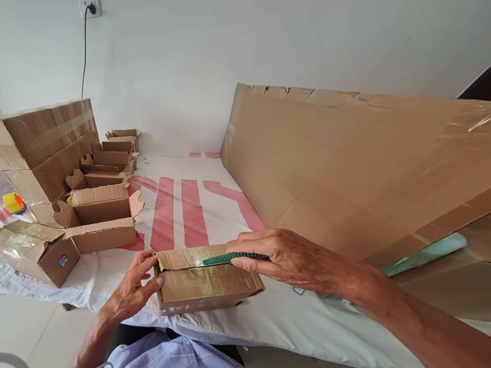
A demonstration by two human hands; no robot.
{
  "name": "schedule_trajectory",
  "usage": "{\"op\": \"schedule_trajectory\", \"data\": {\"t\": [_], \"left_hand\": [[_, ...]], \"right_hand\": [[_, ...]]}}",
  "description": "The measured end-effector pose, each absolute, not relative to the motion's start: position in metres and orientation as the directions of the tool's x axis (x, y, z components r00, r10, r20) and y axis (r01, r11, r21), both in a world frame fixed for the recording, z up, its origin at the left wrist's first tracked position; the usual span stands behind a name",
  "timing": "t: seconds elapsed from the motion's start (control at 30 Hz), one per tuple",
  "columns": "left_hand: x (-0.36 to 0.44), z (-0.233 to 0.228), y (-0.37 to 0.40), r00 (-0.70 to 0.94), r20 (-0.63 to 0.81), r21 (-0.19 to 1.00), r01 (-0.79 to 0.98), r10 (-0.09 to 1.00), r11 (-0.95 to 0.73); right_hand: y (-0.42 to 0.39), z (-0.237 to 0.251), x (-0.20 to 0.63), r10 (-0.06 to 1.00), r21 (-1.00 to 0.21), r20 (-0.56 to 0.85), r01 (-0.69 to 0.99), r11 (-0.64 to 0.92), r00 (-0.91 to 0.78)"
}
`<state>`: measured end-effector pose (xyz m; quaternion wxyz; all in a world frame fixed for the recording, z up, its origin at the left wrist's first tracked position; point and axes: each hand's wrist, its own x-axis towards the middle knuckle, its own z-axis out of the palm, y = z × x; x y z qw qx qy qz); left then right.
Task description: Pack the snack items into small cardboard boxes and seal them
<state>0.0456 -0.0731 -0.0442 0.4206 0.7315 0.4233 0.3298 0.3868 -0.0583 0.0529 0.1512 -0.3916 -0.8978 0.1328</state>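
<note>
Head view shows the left hand point(128, 289) with fingers spread against the small cardboard box point(204, 279) at the table's near edge, while the right hand point(284, 258) pinches a green cutter point(224, 259) on its top.

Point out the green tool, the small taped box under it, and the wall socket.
green tool point(220, 260), head view, on its ribbed handle.
small taped box point(205, 285), head view, on its front face.
wall socket point(90, 8), head view, on its plate.

No text can be read anywhere. The small box point(41, 254) bears a blue round mark, too small to read. The white cloth point(184, 205) shows only broad red strokes.
</note>
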Motion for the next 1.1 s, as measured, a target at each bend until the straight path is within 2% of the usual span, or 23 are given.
{"op": "schedule_trajectory", "data": {"t": [0.23,0.47,0.63,0.73,0.83,1.0,1.1], "left_hand": [[0.049,-0.035,-0.076,0.513,0.123,0.902,0.299,0.85,-0.312],[0.05,-0.03,-0.071,0.397,0.149,0.901,0.323,0.906,-0.29],[0.027,-0.024,-0.065,0.301,0.172,0.856,0.426,0.938,-0.294],[0.021,-0.025,-0.069,0.281,0.138,0.858,0.444,0.95,-0.257],[0.023,-0.028,-0.074,0.292,0.116,0.877,0.419,0.949,-0.236],[0.028,-0.03,-0.075,0.273,0.119,0.88,0.417,0.955,-0.229],[0.03,-0.03,-0.076,0.277,0.112,0.877,0.424,0.954,-0.226]], "right_hand": [[-0.059,0.04,0.405,0.757,-0.406,0.261,0.643,0.649,-0.599],[-0.062,0.029,0.383,0.689,-0.368,0.363,0.583,0.724,-0.627],[-0.061,0.013,0.354,0.62,-0.247,0.47,0.581,0.775,-0.628],[-0.056,0.016,0.352,0.592,-0.169,0.461,0.59,0.79,-0.661],[-0.052,0.042,0.369,0.627,-0.229,0.379,0.587,0.777,-0.681],[-0.053,0.076,0.394,0.782,-0.466,0.31,0.631,0.62,-0.54],[-0.055,0.071,0.384,0.779,-0.545,0.268,0.578,0.608,-0.566]]}}
